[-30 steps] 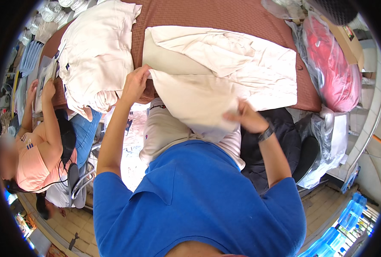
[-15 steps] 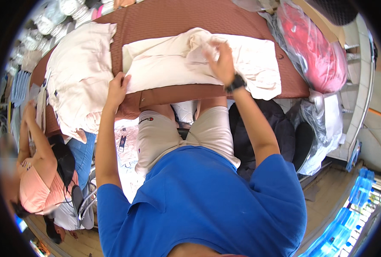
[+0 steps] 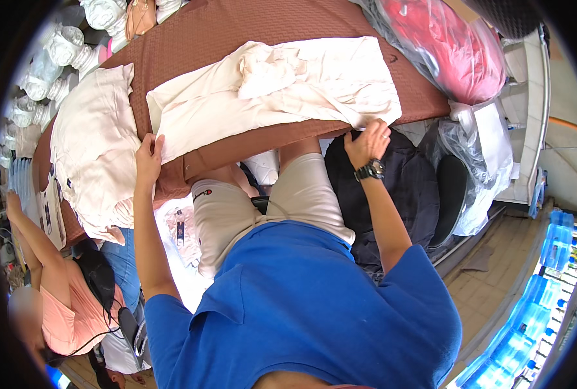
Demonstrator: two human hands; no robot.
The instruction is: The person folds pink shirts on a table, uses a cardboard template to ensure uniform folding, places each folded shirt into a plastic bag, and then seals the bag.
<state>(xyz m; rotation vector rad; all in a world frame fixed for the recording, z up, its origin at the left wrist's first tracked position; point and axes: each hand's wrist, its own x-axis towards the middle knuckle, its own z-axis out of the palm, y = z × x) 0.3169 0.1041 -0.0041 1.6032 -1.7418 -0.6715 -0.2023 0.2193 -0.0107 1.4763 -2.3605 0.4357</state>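
A cream cloth garment lies folded into a long strip across the brown table cover, with a bunched part on top near its middle. What kind of garment it is cannot be made out. My left hand is closed on its near left corner. At the near right edge, my right hand, with a watch on the wrist, pinches the cloth between thumb and fingers.
Left of the garment stands a pile of cream garments. A co-worker in a pink top sits on the left. Red goods in clear plastic lie at the far right. A black bag is beside my right leg.
My right hand has come from above the garment's middle down to its near right edge and closed there. The right end of the cloth now lies flatter. The view has shifted somewhat.
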